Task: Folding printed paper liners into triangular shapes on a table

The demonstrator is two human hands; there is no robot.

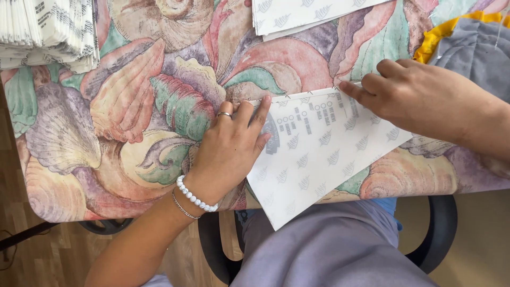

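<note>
Now both hands lie on a white sheet (pixel 324 154) at the middle of the frame, on the shell-patterned desk (pixel 133 106). Her left hand (pixel 234 146) rests flat, fingers spread, on the sheet's left edge; the right hand (pixel 419 95) presses its top edge with bent fingers. More sheets (pixel 297 16) sit upper centre, a stack (pixel 48 32) upper left.

Bright, even daylight, soft shadows, sharp focus, no glare.

Left hand (pixel 231 146) and right hand (pixel 419 98) pressing white paper sheet (pixel 319 154), shell-patterned tablecloth (pixel 127 106)
</note>
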